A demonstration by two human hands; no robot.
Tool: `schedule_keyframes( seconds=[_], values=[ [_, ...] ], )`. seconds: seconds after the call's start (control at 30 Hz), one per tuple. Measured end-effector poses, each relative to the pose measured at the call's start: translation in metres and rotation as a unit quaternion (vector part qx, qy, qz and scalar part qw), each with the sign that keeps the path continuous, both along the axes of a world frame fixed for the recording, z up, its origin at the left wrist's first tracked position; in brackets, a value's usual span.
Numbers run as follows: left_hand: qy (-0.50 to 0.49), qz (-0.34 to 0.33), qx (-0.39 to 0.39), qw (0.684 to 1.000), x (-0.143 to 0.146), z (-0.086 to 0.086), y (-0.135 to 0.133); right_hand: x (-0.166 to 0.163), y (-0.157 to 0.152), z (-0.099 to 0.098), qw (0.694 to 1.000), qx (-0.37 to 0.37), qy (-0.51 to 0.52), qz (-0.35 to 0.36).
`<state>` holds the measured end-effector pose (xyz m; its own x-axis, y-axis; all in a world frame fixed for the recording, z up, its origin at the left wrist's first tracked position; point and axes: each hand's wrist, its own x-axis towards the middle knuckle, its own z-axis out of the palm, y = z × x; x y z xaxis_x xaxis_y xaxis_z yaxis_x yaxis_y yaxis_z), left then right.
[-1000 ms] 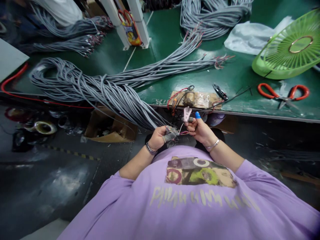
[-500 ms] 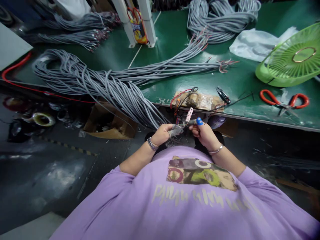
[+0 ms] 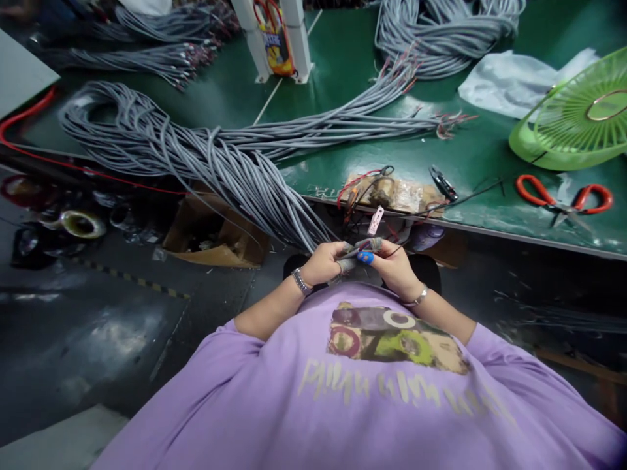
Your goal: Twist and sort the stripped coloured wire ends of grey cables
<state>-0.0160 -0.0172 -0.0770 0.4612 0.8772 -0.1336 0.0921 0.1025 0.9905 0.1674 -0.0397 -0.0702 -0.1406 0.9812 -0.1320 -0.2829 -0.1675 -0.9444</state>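
Note:
My left hand point(image 3: 322, 264), with grey wrapping on its fingers, is closed around the end of a grey cable just off the table's front edge. My right hand point(image 3: 394, 266) meets it there, a blue cover on its thumb and grey wrapping on a finger, pinching the thin wires at that cable end. The fingertips of both hands nearly touch, and the wire ends between them are mostly hidden. The long bundle of grey cables point(image 3: 264, 189) slopes off the table down to my left hand. A pink-white strip point(image 3: 375, 220) stands up just beyond the fingers.
On the green table point(image 3: 337, 104) lie red-handled scissors point(image 3: 563, 201), a green fan point(image 3: 573, 124), a plastic bag point(image 3: 507, 83), black nippers point(image 3: 443, 183) and a taped block point(image 3: 396, 193) at the edge. A coil of cables point(image 3: 445, 39) sits behind. Below is a cardboard box point(image 3: 215, 235).
My right hand has moved left, close against my left hand, its blue-covered thumb now lowered onto the wires. The view has shifted slightly.

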Motion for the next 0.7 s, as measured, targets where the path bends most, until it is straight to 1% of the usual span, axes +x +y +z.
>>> schedule_keyframes(
  seconds=[0.07, 0.13, 0.27, 0.37, 0.47, 0.53, 0.6, 0.63, 0.7],
  values=[
    [-0.057, 0.028, -0.027, 0.998, -0.001, -0.003, -0.001, 0.001, 0.000, 0.000, 1.000, 0.012, -0.003, -0.007],
    [-0.092, 0.043, -0.052, 0.994, -0.002, -0.004, -0.003, 0.001, 0.000, 0.001, 1.000, 0.016, -0.010, -0.010],
    [-0.131, 0.032, -0.083, 0.987, -0.005, -0.002, -0.002, -0.001, 0.001, 0.000, 1.000, -0.002, -0.002, 0.002],
    [-0.152, 0.020, -0.094, 0.984, -0.007, -0.003, -0.001, -0.005, 0.004, -0.003, 0.998, -0.028, 0.051, 0.020],
    [-0.158, 0.001, -0.099, 0.982, -0.011, -0.006, 0.002, -0.006, 0.007, -0.007, 0.991, -0.062, 0.099, 0.059],
    [-0.151, -0.015, -0.099, 0.983, -0.014, -0.009, 0.004, -0.005, 0.009, -0.007, 0.985, -0.080, 0.116, 0.101],
    [-0.128, -0.051, -0.096, 0.986, -0.017, -0.010, 0.006, -0.002, 0.010, -0.005, 0.979, -0.093, 0.114, 0.144],
    [-0.113, -0.079, -0.089, 0.987, -0.018, -0.009, 0.007, 0.000, 0.009, -0.004, 0.976, -0.098, 0.099, 0.165],
    [-0.087, -0.135, -0.058, 0.985, -0.020, -0.007, 0.009, 0.003, 0.008, 0.000, 0.975, -0.099, 0.036, 0.196]
  ],
)
